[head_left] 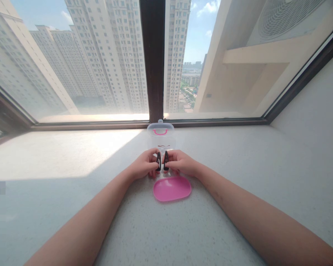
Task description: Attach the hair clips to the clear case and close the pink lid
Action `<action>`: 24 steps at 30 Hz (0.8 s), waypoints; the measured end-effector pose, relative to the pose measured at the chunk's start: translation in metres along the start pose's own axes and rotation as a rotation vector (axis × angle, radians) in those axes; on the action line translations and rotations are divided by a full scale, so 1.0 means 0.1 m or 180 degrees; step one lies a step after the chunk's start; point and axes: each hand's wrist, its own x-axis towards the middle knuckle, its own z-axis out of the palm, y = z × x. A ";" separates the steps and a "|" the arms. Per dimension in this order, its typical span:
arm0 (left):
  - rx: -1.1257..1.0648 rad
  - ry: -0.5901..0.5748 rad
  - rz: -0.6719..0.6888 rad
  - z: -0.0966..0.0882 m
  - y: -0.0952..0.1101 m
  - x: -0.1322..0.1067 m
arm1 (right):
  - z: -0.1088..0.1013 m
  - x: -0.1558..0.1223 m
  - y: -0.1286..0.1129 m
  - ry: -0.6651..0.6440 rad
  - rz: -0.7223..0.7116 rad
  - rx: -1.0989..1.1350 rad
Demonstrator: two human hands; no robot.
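Note:
My left hand (146,163) pinches a black snap hair clip (158,161) between thumb and fingers. A second, similar black hair clip (166,161) is gripped by my right hand (180,162). Both clips are held upright side by side, with a narrow gap between them. Just behind the hands stands a clear plastic box (161,141), its lid raised and showing a pink handle (160,132). The hands hide the front of the box, so its contents cannot be made out fully. Nearer to me, below the hands, lies a pink oval tray (172,189).
Everything rests on a pale speckled windowsill (166,236). A dark window frame (100,126) runs along the back, with a thick upright post (155,66) behind the box. A white wall (313,96) closes off the right side. Sunlight falls on the left part of the sill.

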 end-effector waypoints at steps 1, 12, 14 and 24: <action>0.0000 -0.0001 0.0004 0.00 0.00 0.00 | 0.00 0.00 0.00 0.0001 -0.0002 0.0004; 0.0026 0.0003 -0.0013 -0.01 -0.01 0.01 | -0.01 0.00 0.03 0.0005 0.0001 -0.0043; 0.0015 0.0008 -0.0016 -0.01 -0.01 0.00 | -0.01 0.00 0.03 -0.0001 -0.0005 -0.0049; 0.0036 -0.0002 -0.0003 -0.01 -0.01 0.01 | 0.00 0.00 0.01 -0.0027 -0.0048 0.0020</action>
